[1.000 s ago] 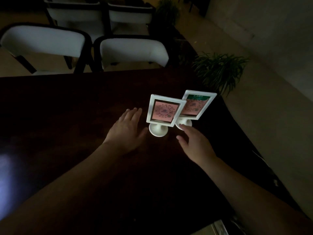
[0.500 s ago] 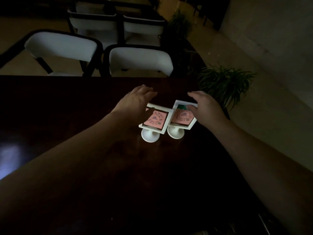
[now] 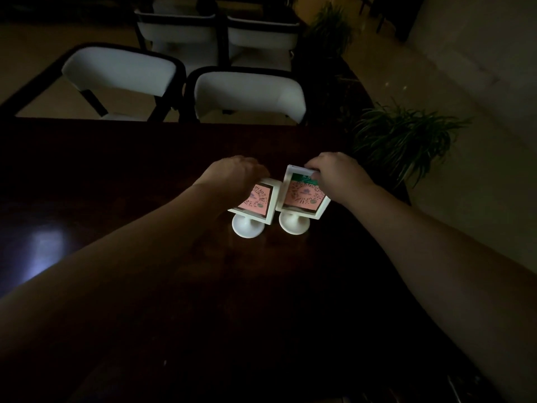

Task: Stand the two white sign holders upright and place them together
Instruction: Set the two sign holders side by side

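Two white sign holders stand upright side by side on the dark wooden table (image 3: 145,175), their frames touching. The left sign holder (image 3: 257,203) carries a pink card and rests on a round foot. The right sign holder (image 3: 302,196) carries a pink card with a green strip on top. My left hand (image 3: 232,177) covers the top edge of the left frame. Fingers of my right hand (image 3: 337,175) curl over the top right corner of the right frame. Both hands hide part of the frames they grip.
Two white chairs (image 3: 250,96) with dark frames stand at the table's far edge, two more behind them. A potted plant (image 3: 401,141) sits off the table's right side, another plant (image 3: 328,27) farther back. The room is dim.
Both hands rose from the table beside the bases to the tops of the frames and took hold. The two holders have come closer, and their frames now touch.
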The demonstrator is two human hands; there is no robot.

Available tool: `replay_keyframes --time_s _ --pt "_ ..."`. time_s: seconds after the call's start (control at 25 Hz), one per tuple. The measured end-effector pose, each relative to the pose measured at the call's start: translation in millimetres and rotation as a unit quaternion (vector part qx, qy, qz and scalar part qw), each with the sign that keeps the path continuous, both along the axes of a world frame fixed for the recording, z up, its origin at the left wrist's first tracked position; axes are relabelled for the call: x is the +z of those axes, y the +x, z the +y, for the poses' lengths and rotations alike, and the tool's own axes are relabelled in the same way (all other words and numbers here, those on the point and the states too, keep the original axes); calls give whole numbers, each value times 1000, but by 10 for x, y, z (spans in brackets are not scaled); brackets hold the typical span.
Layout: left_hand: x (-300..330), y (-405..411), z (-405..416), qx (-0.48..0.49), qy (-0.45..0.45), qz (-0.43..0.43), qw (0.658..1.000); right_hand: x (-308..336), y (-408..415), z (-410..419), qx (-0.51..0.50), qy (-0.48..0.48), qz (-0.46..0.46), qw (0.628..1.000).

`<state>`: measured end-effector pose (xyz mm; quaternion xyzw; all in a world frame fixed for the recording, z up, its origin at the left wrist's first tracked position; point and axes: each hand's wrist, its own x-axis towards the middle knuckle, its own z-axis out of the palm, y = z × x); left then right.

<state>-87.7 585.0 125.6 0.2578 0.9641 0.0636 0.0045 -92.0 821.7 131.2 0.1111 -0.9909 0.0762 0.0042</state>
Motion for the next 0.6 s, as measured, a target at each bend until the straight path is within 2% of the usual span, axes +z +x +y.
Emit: replay_keyframes --time_s 0.6 --pt "-62 -16 46 62 23 -1 998 2 -20 28 14 -33 3 999"
